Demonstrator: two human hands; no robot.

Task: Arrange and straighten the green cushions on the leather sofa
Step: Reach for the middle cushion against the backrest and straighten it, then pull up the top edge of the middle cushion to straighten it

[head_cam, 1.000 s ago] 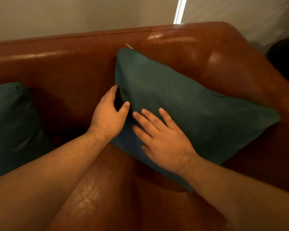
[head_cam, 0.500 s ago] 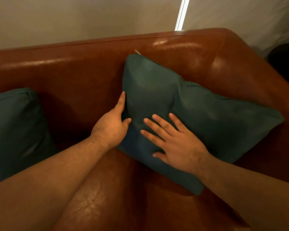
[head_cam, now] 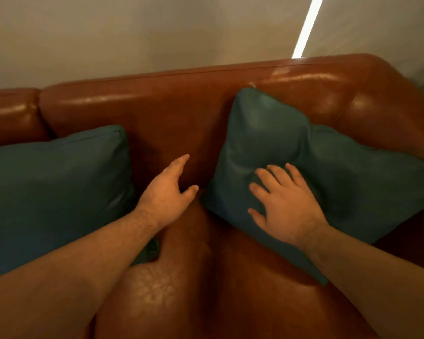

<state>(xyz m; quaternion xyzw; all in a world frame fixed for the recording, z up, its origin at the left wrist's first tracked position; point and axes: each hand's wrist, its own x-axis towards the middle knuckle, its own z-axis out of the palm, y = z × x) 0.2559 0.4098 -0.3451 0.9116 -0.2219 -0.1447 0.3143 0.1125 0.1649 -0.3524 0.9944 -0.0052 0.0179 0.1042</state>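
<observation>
Two green cushions lean on a brown leather sofa (head_cam: 171,111). The right cushion (head_cam: 348,182) rests in the corner between backrest and armrest, tilted, with a dent in its middle. My right hand (head_cam: 284,204) lies flat on it with fingers spread, pressing into the fabric. The left cushion (head_cam: 54,192) stands against the backrest at the left, its lower edge partly hidden by my left forearm. My left hand (head_cam: 168,194) hovers open in the gap between the two cushions, near the backrest, touching neither cushion.
The sofa's seat (head_cam: 181,289) stretches toward me between my arms. The armrest (head_cam: 389,106) rises at the right. A pale wall (head_cam: 157,33) stands behind the sofa, with a bright strip of light (head_cam: 306,30) at the upper right.
My left hand has come off the right cushion's left edge and moved left into the gap. My right hand still presses the cushion, now dented. The view has shifted left, showing more of the left cushion.
</observation>
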